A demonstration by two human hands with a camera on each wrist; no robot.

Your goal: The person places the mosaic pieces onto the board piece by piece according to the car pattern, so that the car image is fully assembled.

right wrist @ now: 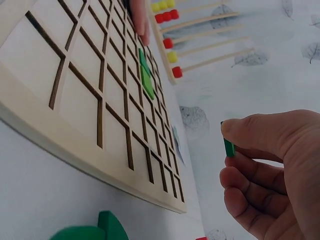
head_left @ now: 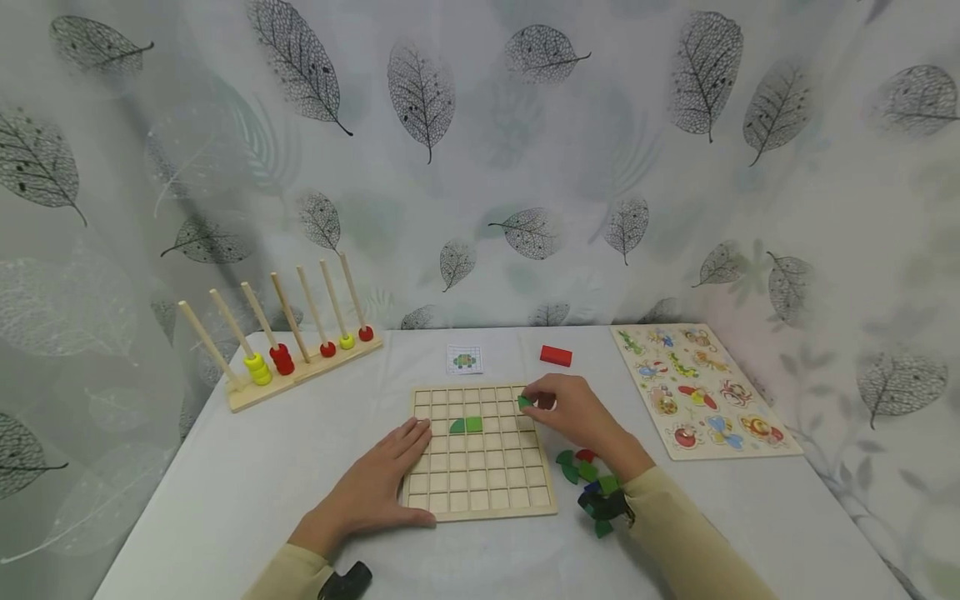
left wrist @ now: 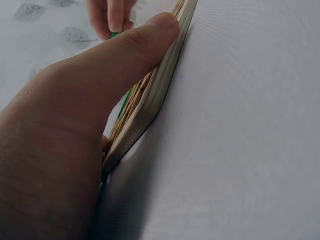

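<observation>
A wooden grid board [head_left: 480, 482] lies flat on the white cloth. Two green pieces sit side by side in its cells: a rounded one [head_left: 457, 427] and a square one [head_left: 474, 425]. My left hand [head_left: 382, 483] rests along the board's left side with fingers extended, its thumb [left wrist: 150, 37] at the near edge. Between thumb and fingertips, my right hand [head_left: 573, 412] pinches a small dark green block [right wrist: 229, 146] over the board's far right corner. The block's full outline is partly hidden by the fingers.
Loose green, red and blue pieces [head_left: 587, 472] lie right of the board, partly under the right wrist. Behind it are a pattern card [head_left: 465, 360] and a red block [head_left: 556, 356]. A peg abacus [head_left: 300, 372] stands left; an animal puzzle board [head_left: 705, 392] lies right.
</observation>
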